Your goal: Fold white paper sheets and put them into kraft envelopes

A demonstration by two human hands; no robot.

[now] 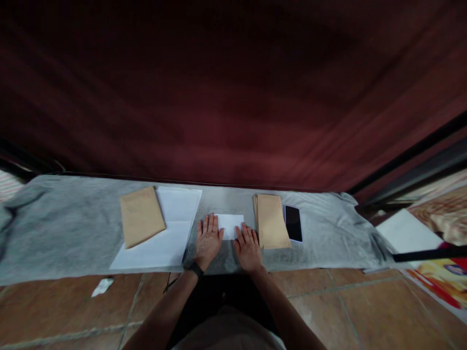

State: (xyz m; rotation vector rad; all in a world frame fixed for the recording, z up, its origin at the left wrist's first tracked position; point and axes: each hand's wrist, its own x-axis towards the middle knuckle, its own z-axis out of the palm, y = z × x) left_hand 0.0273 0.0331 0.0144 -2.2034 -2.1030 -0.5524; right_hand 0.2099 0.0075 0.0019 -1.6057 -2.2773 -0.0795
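A small white sheet of paper lies flat on the grey cloth in front of me. My left hand rests palm down at its left edge, fingers stretched forward, a dark band around the wrist. On the opposite edge lies my right hand, also flat with its fingers extended. Close beside the right hand are brown paper envelopes, one partly over another. To the left, a brown envelope lies on larger white sheets.
A phone lies right of the envelopes. The grey cloth covers a long narrow surface backed by a dark red curtain-like sheet. A crumpled white scrap is on the tiled floor. A white board-like piece is at right.
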